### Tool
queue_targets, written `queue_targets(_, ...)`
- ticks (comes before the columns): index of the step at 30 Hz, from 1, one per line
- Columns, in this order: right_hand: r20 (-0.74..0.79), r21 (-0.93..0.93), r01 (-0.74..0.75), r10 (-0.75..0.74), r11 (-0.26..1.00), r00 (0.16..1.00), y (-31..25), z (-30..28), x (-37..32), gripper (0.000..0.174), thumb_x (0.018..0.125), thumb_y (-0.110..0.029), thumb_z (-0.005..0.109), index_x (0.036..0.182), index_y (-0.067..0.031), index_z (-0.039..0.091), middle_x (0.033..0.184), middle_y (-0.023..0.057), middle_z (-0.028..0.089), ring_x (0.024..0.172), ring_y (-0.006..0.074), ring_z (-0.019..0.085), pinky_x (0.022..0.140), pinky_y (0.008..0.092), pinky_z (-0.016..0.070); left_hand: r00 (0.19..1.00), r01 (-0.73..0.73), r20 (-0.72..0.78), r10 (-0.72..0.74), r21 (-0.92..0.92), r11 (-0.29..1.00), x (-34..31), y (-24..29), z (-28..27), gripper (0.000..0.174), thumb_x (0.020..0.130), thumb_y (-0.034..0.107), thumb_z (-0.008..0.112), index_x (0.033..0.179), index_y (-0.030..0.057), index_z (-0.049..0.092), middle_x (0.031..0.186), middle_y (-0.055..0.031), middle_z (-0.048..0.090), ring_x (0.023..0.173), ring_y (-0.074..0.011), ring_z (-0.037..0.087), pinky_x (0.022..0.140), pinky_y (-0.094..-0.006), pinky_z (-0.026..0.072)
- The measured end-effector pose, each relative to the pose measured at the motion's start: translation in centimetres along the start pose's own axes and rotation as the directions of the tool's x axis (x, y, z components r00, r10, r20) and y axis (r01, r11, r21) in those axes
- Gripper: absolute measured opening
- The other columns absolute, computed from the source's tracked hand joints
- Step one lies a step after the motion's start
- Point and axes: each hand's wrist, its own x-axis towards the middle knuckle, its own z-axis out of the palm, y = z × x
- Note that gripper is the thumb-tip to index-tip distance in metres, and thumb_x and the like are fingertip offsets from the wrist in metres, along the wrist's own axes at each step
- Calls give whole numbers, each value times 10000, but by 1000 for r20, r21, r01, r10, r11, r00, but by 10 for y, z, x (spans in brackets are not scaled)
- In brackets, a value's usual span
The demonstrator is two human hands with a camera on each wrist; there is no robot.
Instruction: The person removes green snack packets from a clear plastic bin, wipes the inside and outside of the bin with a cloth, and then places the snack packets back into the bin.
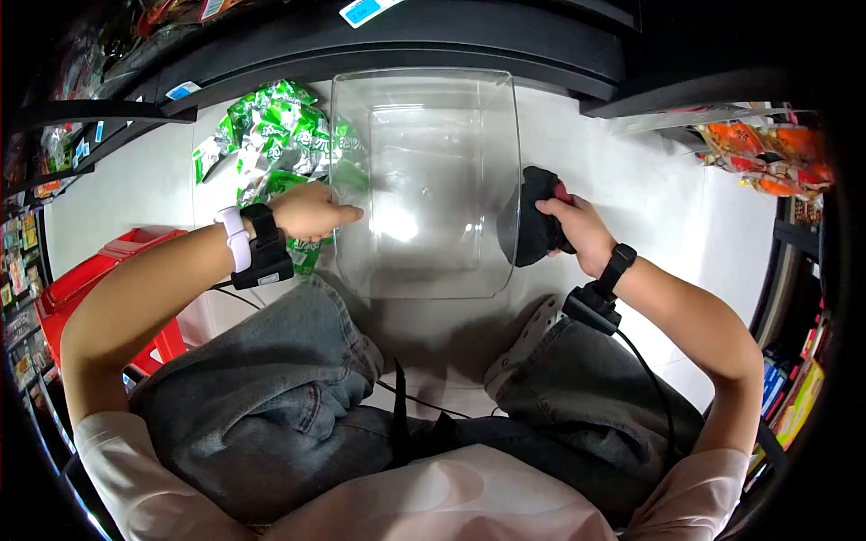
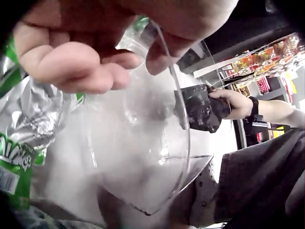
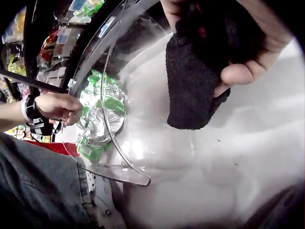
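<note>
A clear plastic bin stands on the floor between the person's legs. At its left rim, the left hand grips the edge with fingers curled and thumb over the inner side. The right hand holds a bunched black cloth, fuzzy like a towel, against or close beside the bin's right wall. In the right wrist view, the cloth hangs below the fingers, with a bit of pink showing. Green and silver snack packets lie piled left of the bin, partly beneath the left hand.
A red plastic basket stands at the left, behind the left forearm. Black shelving runs along the far side. Orange packets hang at the right. Cables trail from both wrist cameras across the person's lap.
</note>
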Motion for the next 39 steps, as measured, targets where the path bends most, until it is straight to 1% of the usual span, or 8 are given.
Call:
queue_targets(5, -12, -11, 26, -26, 1000, 1000, 1, -3, -7, 342, 775, -280, 592, 967, -6, 518, 776, 62, 593, 631, 151, 577, 467, 284, 445, 999, -20, 25, 28, -266, 964, 12, -6, 11, 321, 799, 296, 549, 653, 11, 567, 574, -48, 554, 489, -119, 524, 473, -245, 430)
queue_targets(12, -151, 29, 80, -75, 996, 986, -7, -34, -36, 267, 787, -234, 588, 912, 0, 559, 697, 42, 595, 521, 117, 555, 406, 240, 405, 965, -205, -163, 203, 5, 979, -30, 39, 1, 354, 758, 232, 437, 583, -42, 578, 583, -189, 575, 553, -324, 580, 615, -388, 467)
queue_targets(14, -186, 16, 99, -95, 995, 978, -15, -48, -49, 290, 787, -239, 593, 928, 13, 562, 701, 41, 601, 522, 108, 558, 402, 232, 402, 830, -358, -329, 450, 304, 883, -36, 49, 1, 358, 738, 240, 464, 571, -61, 560, 570, -238, 543, 566, -379, 562, 625, -412, 463)
queue_targets(15, -207, 1, 130, -127, 991, 970, -19, -56, -54, 299, 787, -239, 597, 930, 21, 566, 708, 39, 606, 525, 100, 559, 396, 231, 397, 824, -316, -403, 398, 256, 913, -42, 57, 2, 353, 714, 231, 493, 544, -74, 541, 562, -265, 511, 571, -413, 539, 624, -435, 459)
queue_targets(21, -104, -246, 455, -490, 856, 866, -59, -83, -98, 300, 779, -114, 616, 1026, 41, 548, 843, 47, 607, 770, 85, 572, 719, 218, 450, 696, -348, -418, 583, 514, 784, -60, 99, -7, 321, 680, 203, 536, 526, -80, 540, 534, -260, 504, 549, -404, 546, 585, -437, 473)
queue_targets(25, 192, -528, 585, -585, 615, 788, -65, -87, -114, 327, 737, -103, 631, 1026, 25, 545, 818, 34, 581, 747, 100, 524, 692, 242, 439, 630, -412, -407, 661, 546, 729, -70, 131, 4, 297, 660, 187, 551, 502, -64, 537, 509, -240, 500, 520, -395, 539, 559, -423, 473)
queue_targets(28, 299, -646, 607, -579, 462, 759, -52, -90, -102, 348, 711, -130, 637, 1016, 12, 548, 751, 125, 587, 670, 180, 546, 662, 287, 447, 601, -419, -418, 681, 561, 714, -75, 149, 15, 274, 653, 171, 563, 491, -48, 537, 489, -220, 495, 483, -378, 529, 529, -410, 464)
queue_targets(39, 127, -559, 520, -553, 646, 824, -4, -87, -40, 313, 749, -195, 635, 965, 21, 567, 709, 126, 585, 630, 188, 538, 619, 284, 435, 532, -576, -339, 776, 527, 625, -81, 156, 36, 310, 679, 191, 637, 507, 21, 444, 530, -113, 498, 584, -322, 529, 564, -386, 423)
